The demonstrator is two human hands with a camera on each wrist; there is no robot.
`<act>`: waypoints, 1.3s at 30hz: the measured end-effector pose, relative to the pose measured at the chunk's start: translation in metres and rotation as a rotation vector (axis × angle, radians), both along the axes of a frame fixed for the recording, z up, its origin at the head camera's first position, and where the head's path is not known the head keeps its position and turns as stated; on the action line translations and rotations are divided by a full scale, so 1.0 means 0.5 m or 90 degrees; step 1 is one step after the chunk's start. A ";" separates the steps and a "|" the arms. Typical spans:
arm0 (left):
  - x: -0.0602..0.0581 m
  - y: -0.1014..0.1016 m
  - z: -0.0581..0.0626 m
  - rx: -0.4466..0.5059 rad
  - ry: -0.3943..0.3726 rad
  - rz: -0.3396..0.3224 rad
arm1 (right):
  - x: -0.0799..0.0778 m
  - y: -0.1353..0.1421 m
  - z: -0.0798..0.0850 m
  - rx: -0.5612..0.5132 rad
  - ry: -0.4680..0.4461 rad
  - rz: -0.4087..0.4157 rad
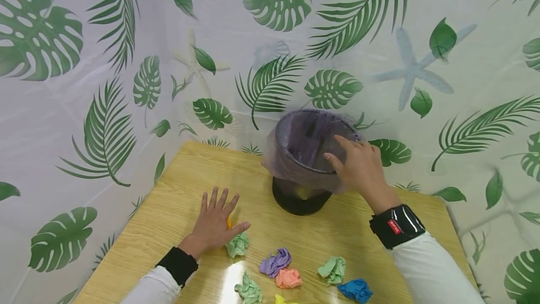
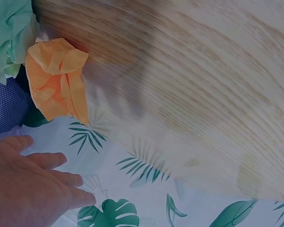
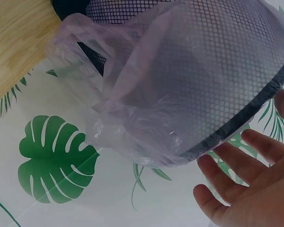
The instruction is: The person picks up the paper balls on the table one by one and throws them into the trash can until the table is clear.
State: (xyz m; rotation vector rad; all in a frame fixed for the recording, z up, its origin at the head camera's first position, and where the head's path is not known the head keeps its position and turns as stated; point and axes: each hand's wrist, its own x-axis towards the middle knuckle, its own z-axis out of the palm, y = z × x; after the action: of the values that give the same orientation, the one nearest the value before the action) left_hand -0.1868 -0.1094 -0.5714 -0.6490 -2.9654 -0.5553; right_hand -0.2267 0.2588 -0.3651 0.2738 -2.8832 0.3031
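Note:
A dark mesh waste bin (image 1: pixel 295 201) stands at the back of the table, its mouth lined with a translucent purple plastic bag (image 1: pixel 276 165) folded over the rim. My right hand (image 1: pixel 360 168) is at the right side of that rim, fingers loosely bent; the right wrist view shows its fingertips (image 3: pixel 206 163) right by the rim, gripping nothing. With fingers spread, my left hand (image 1: pixel 215 224) hovers over the table's left part. A crumpled orange paper (image 2: pixel 57 80) and a crumpled light green paper (image 1: pixel 238 244) lie beside it. The hand partly hides the orange one in the head view.
Nearer the front lie crumpled papers: purple (image 1: pixel 275 262), coral (image 1: pixel 288 278), blue (image 1: pixel 356 290), two more light green, and a yellow one (image 1: pixel 283 300) at the frame's bottom edge. A leaf-printed sheet (image 1: pixel 202 74) hangs behind and left of the wooden table (image 1: pixel 181 182).

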 end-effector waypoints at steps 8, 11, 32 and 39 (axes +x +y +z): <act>-0.002 0.003 0.003 -0.018 -0.012 0.001 | 0.029 0.016 -0.007 -0.037 0.063 0.025; -0.003 0.003 -0.003 -0.010 -0.010 0.001 | 0.040 0.025 -0.016 -0.050 0.077 0.026; -0.001 0.005 0.005 -0.010 -0.014 0.000 | 0.138 0.128 -0.136 -0.061 0.120 0.008; -0.002 0.008 0.008 -0.029 -0.031 -0.003 | 0.167 0.163 -0.205 -0.052 0.110 -0.014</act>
State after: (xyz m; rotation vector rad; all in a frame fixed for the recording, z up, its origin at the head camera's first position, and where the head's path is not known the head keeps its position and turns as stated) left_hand -0.1880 -0.1056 -0.5676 -0.6560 -3.0307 -0.5135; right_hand -0.1431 0.3402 -0.4676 0.2420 -2.6945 0.3741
